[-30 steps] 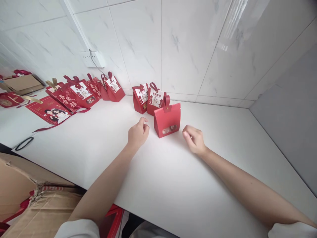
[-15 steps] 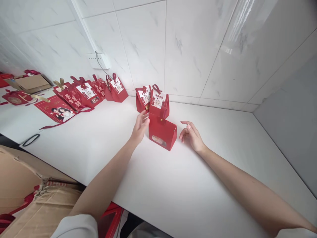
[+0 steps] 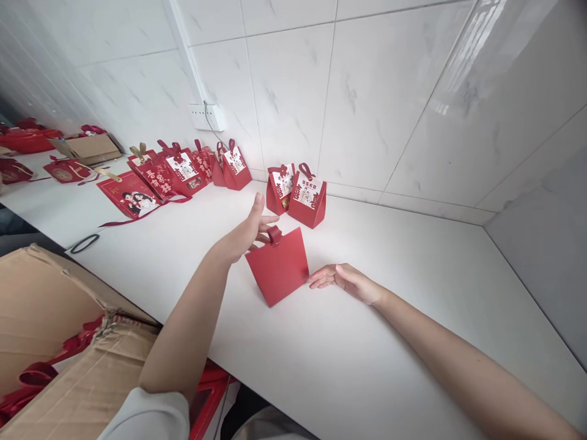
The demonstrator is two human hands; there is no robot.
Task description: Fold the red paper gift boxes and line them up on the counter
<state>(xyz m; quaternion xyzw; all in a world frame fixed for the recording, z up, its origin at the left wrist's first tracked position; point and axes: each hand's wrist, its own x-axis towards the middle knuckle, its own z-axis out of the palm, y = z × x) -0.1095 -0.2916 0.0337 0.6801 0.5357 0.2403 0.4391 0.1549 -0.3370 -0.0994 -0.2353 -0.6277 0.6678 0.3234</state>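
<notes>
A plain red gift box (image 3: 279, 266) with a looped handle stands tilted on the white counter (image 3: 367, 342), its blank side toward me. My left hand (image 3: 245, 232) touches the handle at its top, thumb and fingers stretched out around it. My right hand (image 3: 343, 280) lies flat and open on the counter, fingertips at the box's lower right corner. Two finished red boxes with picture labels (image 3: 298, 195) stand just behind against the tiled wall.
More red gift boxes and flat red cards (image 3: 174, 174) line the wall to the left, beyond them a small cardboard box (image 3: 89, 148). A black loop (image 3: 84, 243) lies near the counter edge. A large cardboard carton (image 3: 50, 342) sits below at the lower left.
The red box has been turned and pulled toward me, its window side now hidden. My left hand moved onto its handle; my right hand dropped flat beside it.
</notes>
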